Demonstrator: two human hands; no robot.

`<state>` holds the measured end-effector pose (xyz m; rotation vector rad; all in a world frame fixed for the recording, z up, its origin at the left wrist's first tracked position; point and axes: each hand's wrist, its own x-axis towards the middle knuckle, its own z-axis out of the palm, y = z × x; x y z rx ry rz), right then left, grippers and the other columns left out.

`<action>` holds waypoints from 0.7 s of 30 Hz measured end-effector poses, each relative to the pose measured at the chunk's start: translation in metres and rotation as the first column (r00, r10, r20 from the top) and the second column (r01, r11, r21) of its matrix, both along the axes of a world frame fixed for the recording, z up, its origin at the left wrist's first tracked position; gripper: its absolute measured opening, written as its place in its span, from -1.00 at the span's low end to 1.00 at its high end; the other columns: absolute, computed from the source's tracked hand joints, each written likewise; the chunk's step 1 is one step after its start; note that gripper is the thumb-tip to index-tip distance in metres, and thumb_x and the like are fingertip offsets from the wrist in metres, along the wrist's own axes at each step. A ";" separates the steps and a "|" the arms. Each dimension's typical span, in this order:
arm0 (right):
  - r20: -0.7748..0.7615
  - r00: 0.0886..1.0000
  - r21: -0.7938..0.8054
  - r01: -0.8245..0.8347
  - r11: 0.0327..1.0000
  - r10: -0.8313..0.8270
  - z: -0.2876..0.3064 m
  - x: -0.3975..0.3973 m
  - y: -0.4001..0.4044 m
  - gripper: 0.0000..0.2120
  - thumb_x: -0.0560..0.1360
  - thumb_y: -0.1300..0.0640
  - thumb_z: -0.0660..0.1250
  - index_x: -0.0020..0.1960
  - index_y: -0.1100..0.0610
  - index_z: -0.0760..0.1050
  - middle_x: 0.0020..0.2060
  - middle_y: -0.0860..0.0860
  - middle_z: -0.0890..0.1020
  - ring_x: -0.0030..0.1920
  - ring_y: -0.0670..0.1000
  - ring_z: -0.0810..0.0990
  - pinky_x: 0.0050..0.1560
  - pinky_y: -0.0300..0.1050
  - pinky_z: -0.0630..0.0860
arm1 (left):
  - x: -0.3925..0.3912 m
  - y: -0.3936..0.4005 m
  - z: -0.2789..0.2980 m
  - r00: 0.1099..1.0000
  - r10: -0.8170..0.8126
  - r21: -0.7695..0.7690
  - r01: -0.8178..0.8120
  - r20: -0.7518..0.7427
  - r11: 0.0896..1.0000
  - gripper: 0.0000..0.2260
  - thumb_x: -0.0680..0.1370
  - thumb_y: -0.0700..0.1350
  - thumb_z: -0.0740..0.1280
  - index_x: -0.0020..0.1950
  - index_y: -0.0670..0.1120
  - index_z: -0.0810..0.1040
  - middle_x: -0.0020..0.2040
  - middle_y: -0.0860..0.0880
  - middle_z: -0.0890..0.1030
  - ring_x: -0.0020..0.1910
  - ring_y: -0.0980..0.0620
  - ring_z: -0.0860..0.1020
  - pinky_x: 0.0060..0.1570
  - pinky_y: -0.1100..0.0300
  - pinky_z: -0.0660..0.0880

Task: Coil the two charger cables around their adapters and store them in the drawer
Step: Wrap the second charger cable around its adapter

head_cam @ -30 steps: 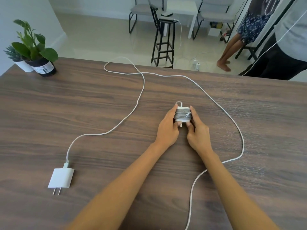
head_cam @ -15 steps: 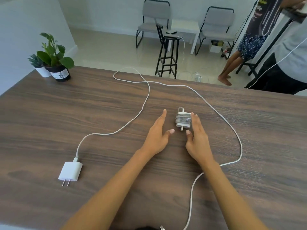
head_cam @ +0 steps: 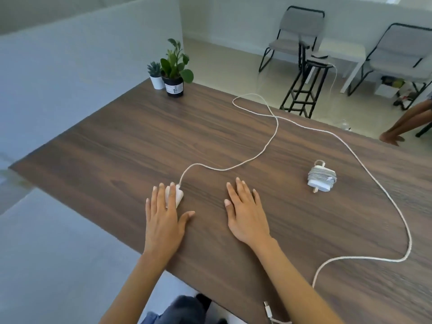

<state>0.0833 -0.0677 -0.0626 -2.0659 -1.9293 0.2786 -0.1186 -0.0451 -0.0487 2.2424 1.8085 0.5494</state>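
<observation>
The first white adapter [head_cam: 322,177], with its cable coiled tightly around it, lies alone on the wooden table [head_cam: 117,146] to the right of my hands. My left hand [head_cam: 163,216] rests with spread fingers on top of the second white adapter [head_cam: 178,195], covering most of it. Its long white cable [head_cam: 275,134] runs uncoiled in a wide loop across the table and back to the near edge, where its plug end [head_cam: 268,311] lies. My right hand [head_cam: 245,213] is flat on the table, open, holding nothing. No drawer is visible.
Two potted plants [head_cam: 174,71] stand at the table's far left corner. Past the far edge are a black stool [head_cam: 308,85], grey chairs [head_cam: 294,33] and a person's bare legs [head_cam: 406,122]. The table's left edge is close to my left hand.
Both hands let go of the coiled adapter and moved left. My left hand reached the second adapter and landed on it. My head turned left, shifting the whole view.
</observation>
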 end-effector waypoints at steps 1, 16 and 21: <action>0.024 1.000 -0.009 0.004 1.000 -0.004 -0.001 -0.002 0.002 -0.36 0.52 -0.13 -0.28 0.53 0.06 0.06 0.54 0.05 0.04 0.54 0.03 -0.01 0.49 0.02 -0.08 | -0.003 -0.001 -0.001 0.999 0.032 -0.029 -0.031 0.031 0.999 -0.27 0.49 0.16 0.30 0.52 -0.15 0.11 0.51 -0.22 0.18 0.51 -0.18 0.09 0.45 -0.08 0.03; 0.081 0.994 -0.065 0.074 0.995 -0.068 0.000 -0.011 0.011 -0.38 0.53 -0.15 -0.29 0.54 0.03 -0.01 0.54 -0.04 -0.01 0.54 -0.07 -0.06 0.48 -0.08 -0.19 | -0.013 0.050 0.003 0.906 -0.184 -0.078 0.230 0.382 0.970 -0.56 0.48 -0.26 0.39 0.35 -0.13 0.43 0.27 -0.06 0.49 0.23 0.00 0.44 0.23 0.33 0.30; 0.053 0.987 -0.042 0.154 0.987 -0.152 0.000 -0.015 0.011 -0.38 0.54 -0.16 -0.25 0.54 0.04 0.00 0.54 -0.05 -0.02 0.53 -0.09 -0.06 0.47 -0.16 -0.22 | -0.012 0.080 -0.001 0.867 -0.312 -0.127 0.386 0.389 0.914 -0.51 0.48 -0.27 0.39 0.35 0.08 0.45 0.23 0.06 0.43 0.20 0.09 0.38 0.13 0.42 0.23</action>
